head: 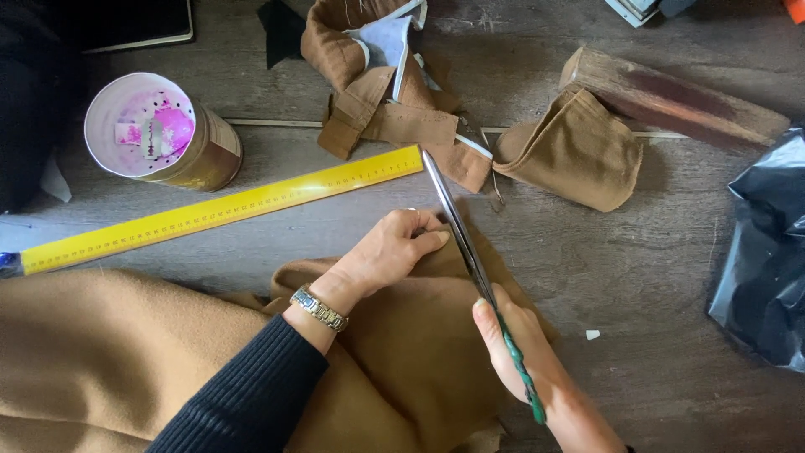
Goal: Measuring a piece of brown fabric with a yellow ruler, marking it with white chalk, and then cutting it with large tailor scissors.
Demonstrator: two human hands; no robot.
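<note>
My left hand is curled, fingers bent and pressed down on the edge of the tan cloth at the middle of the frame, pinning it beside the blade; a metal watch sits on that wrist above a black sleeve; my right hand, lower centre-right, is clenched around the green handles of the scissors, whose long blades appear closed together and run up and left across the cloth, the tip touching the end of the yellow ruler; the cloth spreads from under both hands to the lower left corner; in the upper left a tin can lies on its side, its pink-stained inside holding a razor blade and a small scrap; the ruler lies slanted between the can and my left hand; at top centre is a heap of tan fabric pieces with pale lining, and just right of it a folded tan piece leans against a wooden block; a black plastic bag fills the right edge; all rests on a grey plank floor
</note>
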